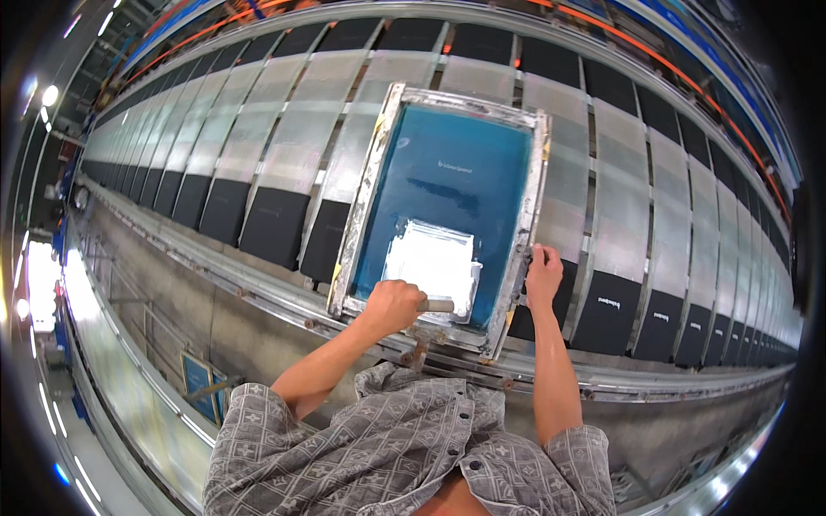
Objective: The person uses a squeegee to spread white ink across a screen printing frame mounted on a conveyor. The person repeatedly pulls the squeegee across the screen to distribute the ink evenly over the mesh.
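Note:
A screen printing frame [348, 245] with a blue mesh [460, 142] lies in front of me, tilted slightly clockwise. White ink [430, 249] is pooled on the near half of the mesh. At the frame's near end, my left hand [396, 305] is closed around a squeegee [437, 305]; the grip's right end sticks out of the fist. The squeegee's blade cannot be made out. My right hand [543, 275] has its fingers bent and closed at the frame's right side, near the lower corner. Part of those fingers' contact is hidden.
A long row of pale printing boards [564, 206] runs left to right, with black fabric pieces [275, 225] at their ends. Right of the frame, a black piece [609, 311] bears a white print. A metal rail [258, 297] runs along the near edge. Smaller blue screens [198, 378] stand lower left.

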{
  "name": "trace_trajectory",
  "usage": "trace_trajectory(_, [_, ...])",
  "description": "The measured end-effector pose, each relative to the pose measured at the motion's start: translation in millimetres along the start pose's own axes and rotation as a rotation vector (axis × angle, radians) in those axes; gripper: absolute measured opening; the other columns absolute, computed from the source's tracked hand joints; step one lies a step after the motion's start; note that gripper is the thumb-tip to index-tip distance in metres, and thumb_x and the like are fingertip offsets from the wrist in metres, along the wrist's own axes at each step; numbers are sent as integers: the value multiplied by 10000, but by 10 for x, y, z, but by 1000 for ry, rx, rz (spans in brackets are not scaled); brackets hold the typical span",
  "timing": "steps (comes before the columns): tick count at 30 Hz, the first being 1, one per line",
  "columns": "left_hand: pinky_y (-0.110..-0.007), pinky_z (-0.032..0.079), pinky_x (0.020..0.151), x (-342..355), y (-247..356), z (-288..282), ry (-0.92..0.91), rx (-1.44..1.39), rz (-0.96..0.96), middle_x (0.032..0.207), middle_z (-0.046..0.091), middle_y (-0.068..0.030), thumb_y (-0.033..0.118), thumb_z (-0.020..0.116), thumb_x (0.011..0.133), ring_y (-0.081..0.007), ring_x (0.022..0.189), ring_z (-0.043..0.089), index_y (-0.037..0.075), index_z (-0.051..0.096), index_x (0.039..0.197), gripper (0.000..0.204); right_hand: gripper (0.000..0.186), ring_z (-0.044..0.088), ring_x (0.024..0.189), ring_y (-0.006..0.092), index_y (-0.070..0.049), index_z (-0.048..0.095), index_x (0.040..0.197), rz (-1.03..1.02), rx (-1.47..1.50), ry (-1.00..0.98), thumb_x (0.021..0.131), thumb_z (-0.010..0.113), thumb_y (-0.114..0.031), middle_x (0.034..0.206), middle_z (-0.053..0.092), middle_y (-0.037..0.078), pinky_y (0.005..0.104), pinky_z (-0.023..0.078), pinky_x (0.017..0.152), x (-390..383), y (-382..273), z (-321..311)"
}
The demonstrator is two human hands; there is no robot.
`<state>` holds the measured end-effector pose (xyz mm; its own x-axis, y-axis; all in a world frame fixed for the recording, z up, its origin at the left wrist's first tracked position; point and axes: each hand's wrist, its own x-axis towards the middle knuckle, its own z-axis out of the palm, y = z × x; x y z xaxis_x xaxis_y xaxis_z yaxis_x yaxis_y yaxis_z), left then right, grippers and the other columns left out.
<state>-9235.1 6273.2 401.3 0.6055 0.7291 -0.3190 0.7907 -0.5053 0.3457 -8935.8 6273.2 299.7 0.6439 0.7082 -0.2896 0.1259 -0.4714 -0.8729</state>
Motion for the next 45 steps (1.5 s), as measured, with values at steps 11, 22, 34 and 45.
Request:
trace_trajectory(11, [-450,545,744,1490,-587,-607,-82,121,114,850,712,-132,347,774,689,-348,822,679,157,756,956,328,263,452,573,98,-7,631,945,-72,-90,37,947,605,-269,645,507,5,305,374,551,28,128,129])
trace_trajectory(22, [-434,535,621,349,-191,-109,-174,76,188,714,673,-69,261,730,733,-293,705,680,179,724,825,123,283,601,790,220,5,644,969,38,-61,17,933,609,-274,862,661,124,345,461,773,-4,14,47])
trace_trajectory(34, [-404,537,660,626,-410,-106,277,43,184,910,709,-68,88,670,752,-244,805,674,160,730,994,260,289,602,764,225,5,657,976,104,-14,-41,924,618,-276,844,661,119,360,463,738,35,-55,96])
trace_trajectory(45, [-407,456,746,-613,-1301,-287,334,22,104,855,701,-28,10,656,638,-255,808,623,120,715,865,259,220,653,770,301,-49,667,929,-193,-82,-21,918,604,-259,834,667,149,407,503,720,-644,-633,1251])
